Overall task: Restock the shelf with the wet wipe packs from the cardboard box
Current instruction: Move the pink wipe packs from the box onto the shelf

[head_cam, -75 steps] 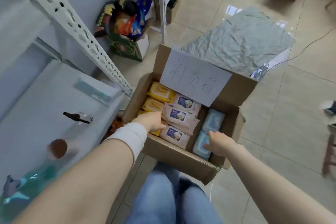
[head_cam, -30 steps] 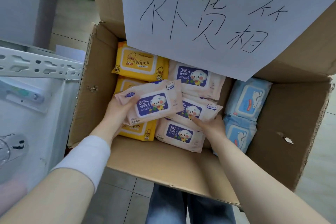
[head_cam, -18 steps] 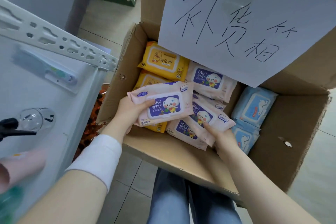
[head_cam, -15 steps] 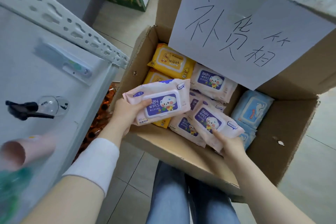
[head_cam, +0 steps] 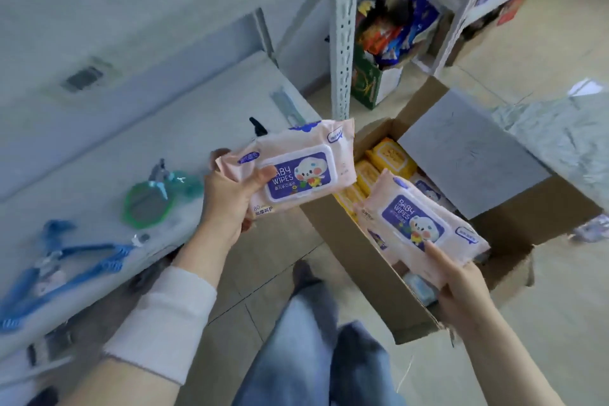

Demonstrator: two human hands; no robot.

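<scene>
Two pink wet wipe packs are in the air, one per hand, and neither has reached the shelf (head_cam: 138, 142) at the left of the frame. The left grip (head_cam: 230, 204) is clamped on the upper pack (head_cam: 303, 171) by its left end, thumb on top and fingers beneath. That pack hangs at the centre of the frame, near the shelf's front edge. The right grip (head_cam: 461, 287) is clamped on the lower pack (head_cam: 418, 224) from its near end, one digit lying on the top face. This one sits above the open cardboard box (head_cam: 356, 257) at centre right.

Held by one end only, each soft pack could sag and slip. The upper one would likely land on the floor, the lower one back in the box. The upper pack is also near the shelf's upright post (head_cam: 341, 26) and may clip it on the way in. A green round item (head_cam: 148, 208) and blue hangers (head_cam: 75, 260) already lie on the shelf, so a careless placement could shove them or leave a pack tilted on top.

Both packs are flat, pillowy film pouches with a white-edged purple lid panel reading BABY WIPES beside a cartoon figure. More packs, yellow ones (head_cam: 389, 155) among them, remain in the box.
</scene>
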